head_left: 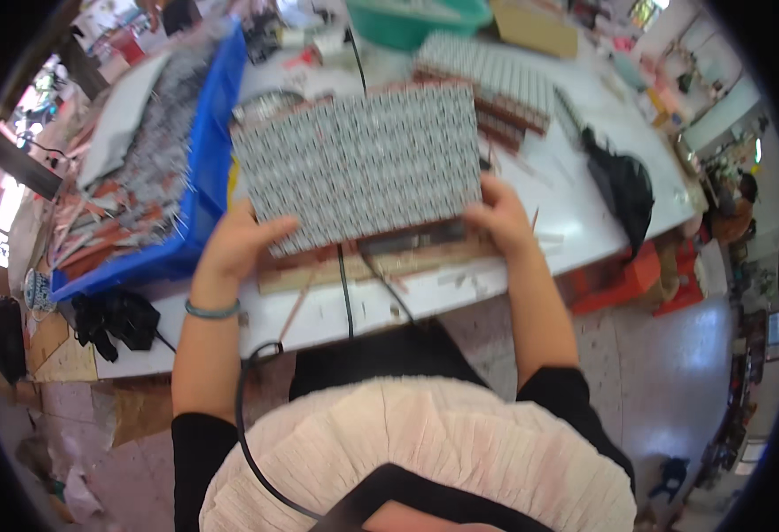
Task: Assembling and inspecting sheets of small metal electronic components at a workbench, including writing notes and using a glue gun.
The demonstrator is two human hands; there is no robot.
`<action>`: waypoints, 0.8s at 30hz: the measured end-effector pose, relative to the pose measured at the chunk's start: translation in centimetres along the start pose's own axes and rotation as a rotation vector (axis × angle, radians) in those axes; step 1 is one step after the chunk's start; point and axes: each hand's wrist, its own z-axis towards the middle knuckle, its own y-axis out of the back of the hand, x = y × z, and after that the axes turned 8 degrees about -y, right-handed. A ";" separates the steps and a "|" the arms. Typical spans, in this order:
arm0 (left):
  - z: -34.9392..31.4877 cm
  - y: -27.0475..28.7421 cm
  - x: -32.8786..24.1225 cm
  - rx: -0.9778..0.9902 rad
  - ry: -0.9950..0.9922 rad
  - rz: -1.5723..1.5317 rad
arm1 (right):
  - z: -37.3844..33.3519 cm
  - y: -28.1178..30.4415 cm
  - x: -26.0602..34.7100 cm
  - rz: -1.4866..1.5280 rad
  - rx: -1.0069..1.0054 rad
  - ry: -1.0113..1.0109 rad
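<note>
A rectangular panel (363, 164), covered in rows of small grey and dark parts with a thin reddish edge, is held up in front of me over the table. My left hand (241, 241) grips its lower left corner, the thumb lying on the face. At the lower right corner my right hand (503, 218) closes on the edge, thumb on the near side. The fingers behind the panel are hidden. Beneath it, partly covered, lies a pale wooden board or frame (381, 266). Behind it to the right are stacked similar panels (491, 75).
To the left, a blue bin (196, 168) holds grey and reddish scrap strips and a white sheet. A green basin (420, 19) and brown cardboard (536, 28) stand at the back. Black bags (620, 182) lie on the right; red crates (620, 279) sit below. Black cables cross the table's front.
</note>
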 end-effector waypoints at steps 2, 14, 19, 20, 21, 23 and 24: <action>0.4 -1.8 -0.5 -0.009 -0.022 -0.146 | -0.6 1.0 0.0 0.127 0.037 -0.002; 0.0 -1.6 0.5 0.016 0.129 -0.529 | 0.8 -4.4 3.6 0.165 -0.048 0.067; 0.0 -1.2 0.3 -0.105 -0.208 -0.471 | 1.1 -1.7 4.1 0.306 -0.264 0.155; -0.3 -1.2 0.1 -0.101 -0.195 -0.478 | 1.2 -0.6 4.1 0.342 -0.320 0.121; -0.3 -1.4 -0.1 -0.119 -0.198 -0.492 | 1.5 0.8 3.8 0.336 -0.329 0.121; -0.3 -1.6 -0.5 -0.159 -0.227 -0.490 | 2.5 3.2 2.8 0.278 -0.504 0.005; -0.2 -1.5 -0.5 -0.151 -0.251 -0.488 | 2.9 3.8 3.0 0.276 -0.497 0.029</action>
